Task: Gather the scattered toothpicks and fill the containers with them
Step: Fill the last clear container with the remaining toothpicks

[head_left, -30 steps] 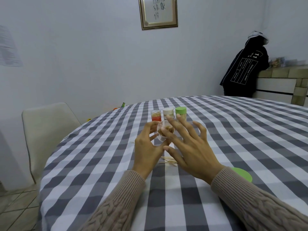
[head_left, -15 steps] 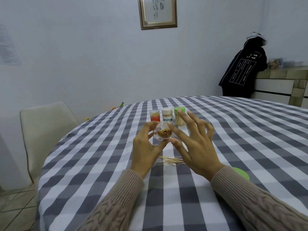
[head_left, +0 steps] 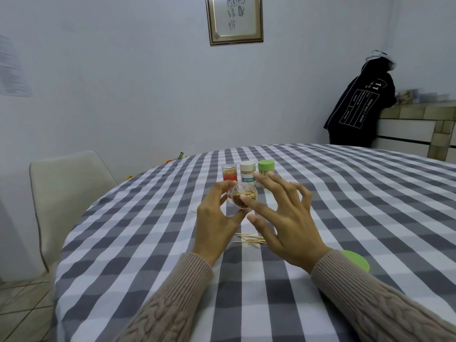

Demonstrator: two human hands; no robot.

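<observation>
Up off the checked desk [head_left: 345,193], the left hand [head_left: 217,223] grips a clear container [head_left: 244,199] packed with toothpicks; the right hand [head_left: 288,220], fingers spread, pokes its mouth. Behind it stand three lidded containers [head_left: 247,172]. Below it lie several loose toothpicks [head_left: 249,238].

Home dining room, by the look of it. Round table under a grey-and-white checked cloth [head_left: 153,243]; pale upholstered chair with dark piping [head_left: 66,193] pulled up at its left edge. Gold-framed calligraphy sheet [head_left: 234,18] hangs on the plain whitish wall. Beige tiled floor [head_left: 22,309] at lower left. Far right, a tiled masonry counter with white fronts [head_left: 409,127], a person in a black printed hooded jacket [head_left: 357,112] leaning on it.
</observation>
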